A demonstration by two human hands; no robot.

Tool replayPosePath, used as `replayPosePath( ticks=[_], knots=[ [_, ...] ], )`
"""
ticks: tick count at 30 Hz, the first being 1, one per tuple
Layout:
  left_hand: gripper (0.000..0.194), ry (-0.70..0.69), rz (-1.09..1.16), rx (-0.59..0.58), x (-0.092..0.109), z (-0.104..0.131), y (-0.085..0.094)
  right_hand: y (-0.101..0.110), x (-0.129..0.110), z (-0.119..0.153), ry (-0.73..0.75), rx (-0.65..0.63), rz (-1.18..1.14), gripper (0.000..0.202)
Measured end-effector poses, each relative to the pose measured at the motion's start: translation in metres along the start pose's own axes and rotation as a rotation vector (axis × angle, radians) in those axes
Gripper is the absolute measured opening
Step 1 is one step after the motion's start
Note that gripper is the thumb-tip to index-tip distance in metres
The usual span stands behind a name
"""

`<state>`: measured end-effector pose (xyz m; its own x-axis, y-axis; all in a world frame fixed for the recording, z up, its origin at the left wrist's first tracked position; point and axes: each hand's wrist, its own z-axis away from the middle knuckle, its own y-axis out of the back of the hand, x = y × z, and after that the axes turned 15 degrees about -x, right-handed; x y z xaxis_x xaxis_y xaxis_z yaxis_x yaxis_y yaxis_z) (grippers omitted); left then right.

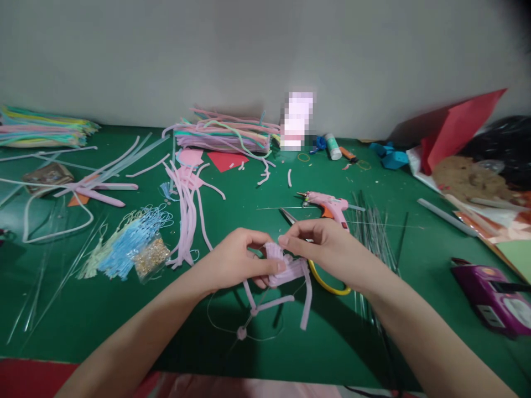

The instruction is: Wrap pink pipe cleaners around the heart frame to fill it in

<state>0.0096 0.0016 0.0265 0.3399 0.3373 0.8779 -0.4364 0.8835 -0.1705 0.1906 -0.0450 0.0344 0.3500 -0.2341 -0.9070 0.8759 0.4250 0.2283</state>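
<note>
My left hand (243, 257) is closed around a lilac piece made of folded pipe cleaners (292, 271), its thumb lying across the front. At the piece's upper right, my right hand (317, 237) pinches with thumb and forefinger; what sits between those fingertips is too small to make out. Loose lilac strands and thin wire hang below the piece, with a small lilac knot (241, 333) on the wire. Scissors with yellow handles (332, 287) lie partly hidden under my right hand. Just beyond is a pink glue gun (326, 203).
Pipe cleaner bundles (224, 135) lie along the wall, with lilac strands (188, 221) nearer. To the left are blue tassels (135, 240) and a bag of gold beads (151, 257). Thin wires (373, 237) and a purple device (493, 298) are at right. A blurred bright patch stands behind.
</note>
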Motion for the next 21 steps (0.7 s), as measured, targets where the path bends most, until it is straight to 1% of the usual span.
replayPosePath(
  ticks=[5,10,12,15,17,21],
  knots=[
    [0.023,-0.042,0.016,0.028,-0.0019,-0.0007,-0.0009,0.0014,0.0018,-0.0007,-0.012,-0.019,-0.044,0.025],
    [0.020,-0.075,-0.062,0.076,-0.0022,-0.0012,0.0001,-0.0003,-0.0001,-0.0004,-0.009,-0.032,-0.004,0.023],
    [0.021,-0.061,-0.083,0.088,-0.0018,-0.0014,0.0006,-0.0012,0.0001,-0.0005,-0.001,-0.023,0.055,0.022],
    [0.021,-0.026,-0.037,0.066,-0.0008,-0.0017,0.0006,-0.0014,0.0011,-0.0005,-0.007,-0.024,0.121,0.020],
    [0.021,-0.004,-0.011,0.055,-0.0001,-0.0019,0.0002,-0.0009,0.0017,-0.0003,-0.022,-0.038,0.130,0.019],
    [0.022,0.034,-0.024,0.085,-0.0004,-0.0024,-0.0002,-0.0005,0.0023,-0.0006,-0.050,-0.043,0.105,0.020]
  ],
)
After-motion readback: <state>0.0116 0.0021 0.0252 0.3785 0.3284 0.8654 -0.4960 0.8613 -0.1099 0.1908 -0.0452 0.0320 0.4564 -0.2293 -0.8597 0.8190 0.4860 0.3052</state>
